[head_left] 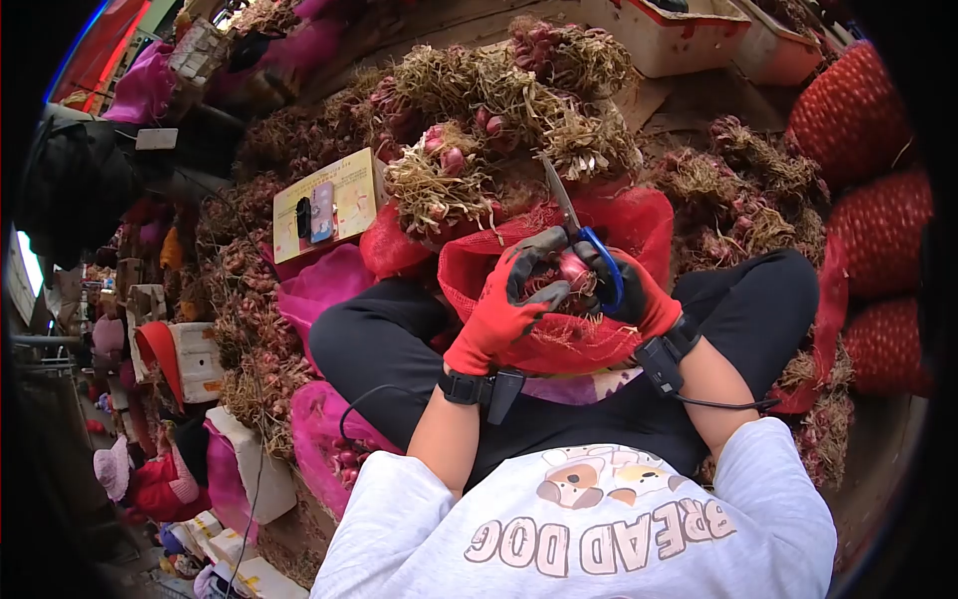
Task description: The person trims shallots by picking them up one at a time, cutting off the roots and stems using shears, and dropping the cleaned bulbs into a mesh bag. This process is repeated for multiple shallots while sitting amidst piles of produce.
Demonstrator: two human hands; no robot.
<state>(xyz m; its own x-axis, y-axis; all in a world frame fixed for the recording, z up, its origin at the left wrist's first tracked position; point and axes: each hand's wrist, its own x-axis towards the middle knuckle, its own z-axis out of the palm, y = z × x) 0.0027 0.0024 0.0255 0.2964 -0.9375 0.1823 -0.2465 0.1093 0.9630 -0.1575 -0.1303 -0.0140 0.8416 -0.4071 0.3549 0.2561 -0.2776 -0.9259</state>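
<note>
My left hand, in a red glove with dark grey fingers, curls round several shallots above an open red mesh bag. My right hand, gloved alike, grips scissors by their blue handles. The scissor blades point up and away from me, and seem slightly parted. Both hands are close together, with the shallots between them. The mesh bag lies between my crossed legs, with dry scraps inside. Just beyond it rests a bundle of shallots with dry stalks.
Heaps of dried shallots spread ahead and to both sides. On the left a flat box carries a phone. Full red mesh sacks stack at the right. White crates stand at the back. Another person is at far left.
</note>
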